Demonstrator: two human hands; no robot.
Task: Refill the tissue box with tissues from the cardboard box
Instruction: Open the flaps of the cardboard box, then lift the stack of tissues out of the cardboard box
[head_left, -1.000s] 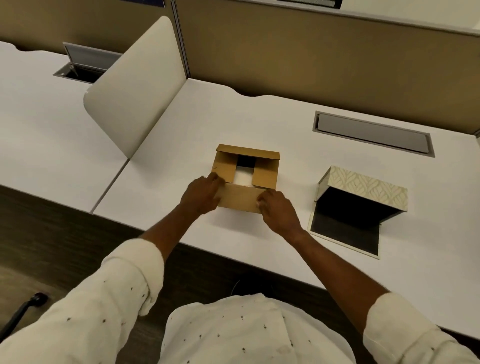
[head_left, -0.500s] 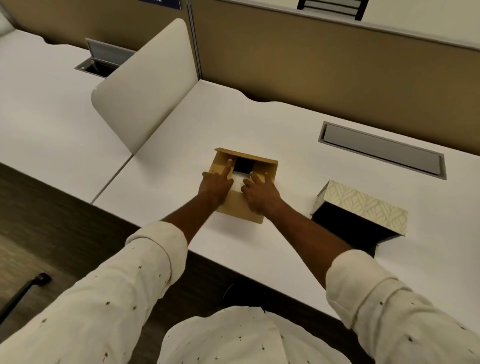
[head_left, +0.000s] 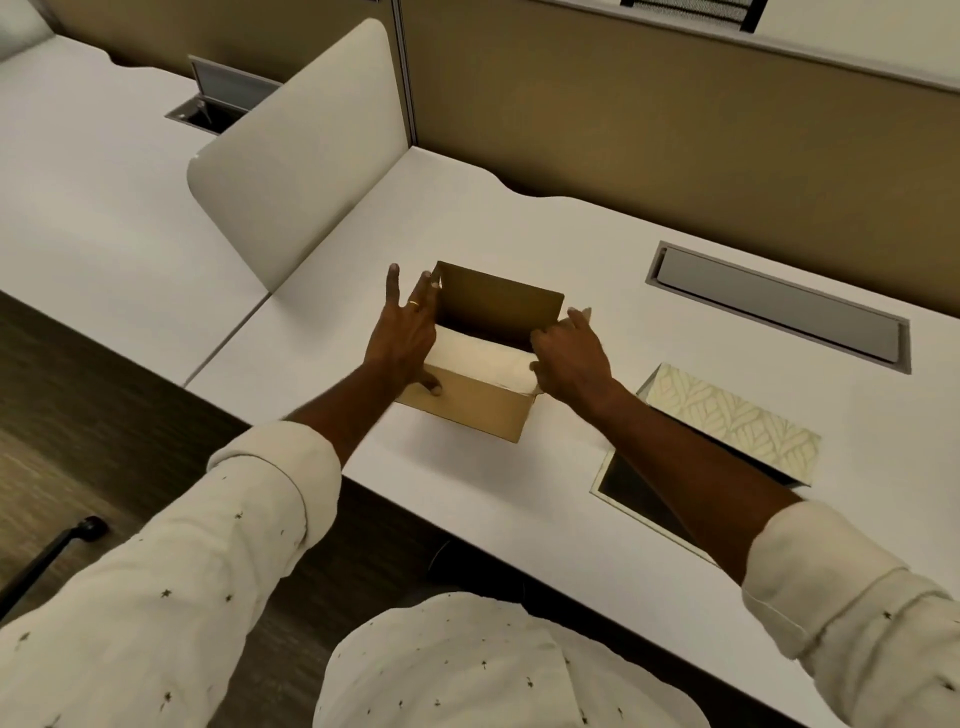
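A brown cardboard box (head_left: 467, 410) stands open in the middle of the white desk (head_left: 519, 499). Its far flap (head_left: 498, 306) points up, and white tissues (head_left: 483, 358) show inside. My left hand (head_left: 405, 338) presses against the box's left side, thumb on the front face and fingers spread upward. On the box's right edge my right hand (head_left: 571, 358) grips the side. To the right lies the tissue box (head_left: 727, 421), cream with a leaf pattern, open with a dark inside. My right forearm hides part of it.
A rounded white divider (head_left: 296, 156) stands at the desk's left edge. A grey cable hatch (head_left: 779, 306) is set into the desk behind the tissue box. A tan partition wall (head_left: 675, 130) closes the back. The desk's front edge runs just below the cardboard box.
The box's flaps have gone from folded over the top to spread open. My hands moved from the middle of the top out to its left and right sides, uncovering the tissues.
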